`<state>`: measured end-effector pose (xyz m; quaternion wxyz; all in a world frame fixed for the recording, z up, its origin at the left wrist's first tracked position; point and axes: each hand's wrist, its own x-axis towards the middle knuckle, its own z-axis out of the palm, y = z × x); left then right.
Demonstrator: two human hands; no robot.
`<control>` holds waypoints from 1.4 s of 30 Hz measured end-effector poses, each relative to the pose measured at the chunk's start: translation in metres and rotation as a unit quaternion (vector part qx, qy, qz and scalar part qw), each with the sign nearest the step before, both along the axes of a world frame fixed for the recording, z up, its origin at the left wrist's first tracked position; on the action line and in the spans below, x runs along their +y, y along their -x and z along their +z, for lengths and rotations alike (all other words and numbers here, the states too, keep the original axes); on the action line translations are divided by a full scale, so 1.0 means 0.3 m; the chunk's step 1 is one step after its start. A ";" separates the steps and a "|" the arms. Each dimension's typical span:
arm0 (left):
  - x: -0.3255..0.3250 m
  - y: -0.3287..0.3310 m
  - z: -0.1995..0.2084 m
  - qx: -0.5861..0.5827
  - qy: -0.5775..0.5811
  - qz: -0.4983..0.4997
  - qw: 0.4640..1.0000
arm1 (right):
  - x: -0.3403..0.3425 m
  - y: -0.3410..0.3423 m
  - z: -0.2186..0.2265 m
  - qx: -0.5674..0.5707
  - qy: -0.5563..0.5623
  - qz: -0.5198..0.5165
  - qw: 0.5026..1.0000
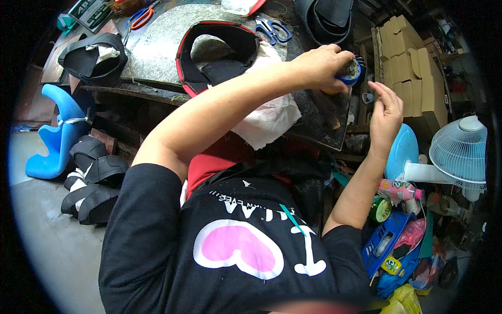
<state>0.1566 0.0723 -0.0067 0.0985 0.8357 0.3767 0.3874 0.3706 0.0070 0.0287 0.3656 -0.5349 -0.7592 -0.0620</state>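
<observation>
My left arm reaches across to the right over the worktable, and my left hand [325, 68] is closed around a small round container with a blue rim [351, 72]. Its top shows a rough grey-brown surface. Just beyond it, my right hand [386, 112] is raised with nothing in it, fingers stretched and slightly curved, apart from the container. Beneath my left forearm lies a white cloth [269, 123]. A black padded piece with red edging [191, 57] rests on the table next to it, partly hidden by the arm.
Dark-blue-handled scissors [273, 30] and red-handled scissors [141, 18] lie on the worktable [151, 47]. Black curved pieces [97, 178] are heaped on the floor near a blue moulded form [57, 136]. At right are cardboard boxes [410, 68], a fan [460, 152] and a blue basket [384, 240].
</observation>
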 end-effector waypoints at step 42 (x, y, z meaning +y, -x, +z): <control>-0.115 0.631 0.027 0.107 0.167 0.072 0.977 | 0.163 0.732 -0.282 0.429 0.385 0.317 0.753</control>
